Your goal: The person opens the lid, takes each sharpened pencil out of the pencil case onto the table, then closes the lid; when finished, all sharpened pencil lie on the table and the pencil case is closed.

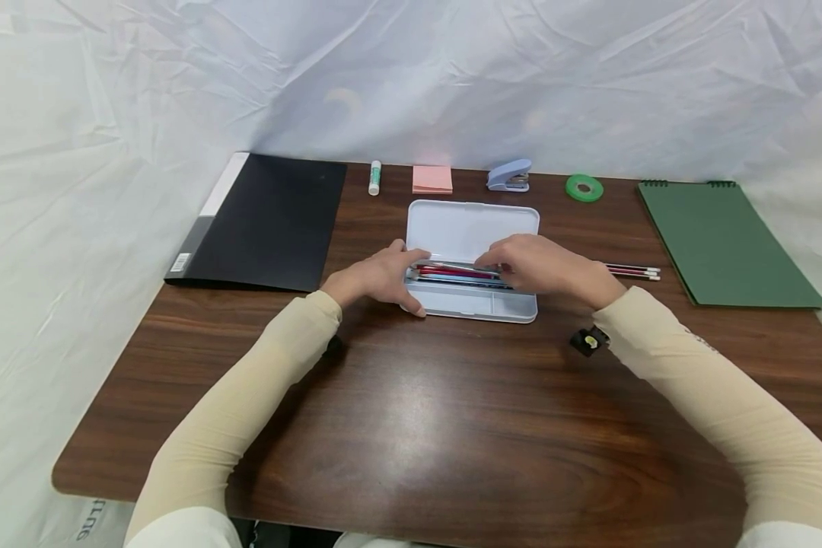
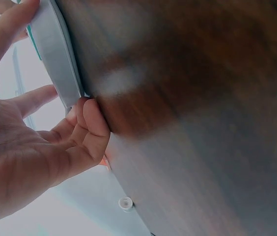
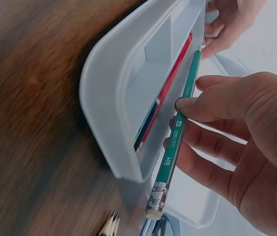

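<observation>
A white pencil case (image 1: 455, 300) lies on the table with its lid (image 1: 473, 224) raised at the back. My left hand (image 1: 381, 274) grips the left end of the case, thumb at its front edge. With my right hand (image 1: 540, 265) I pinch a green HB pencil (image 3: 170, 150) between thumb and fingers, above the case's long compartment. Its eraser end points to the right, and its other end reaches toward my left hand. Inside the case, a red pencil (image 3: 166, 88) and several others, some blue, lie side by side.
Several pencils (image 1: 635, 272) lie right of the case, near a green spiral pad (image 1: 733, 243). A black folder (image 1: 267, 224) lies left. Along the back are a glue stick (image 1: 374, 178), pink sticky notes (image 1: 432, 180), a stapler (image 1: 509, 176) and green tape (image 1: 584, 188).
</observation>
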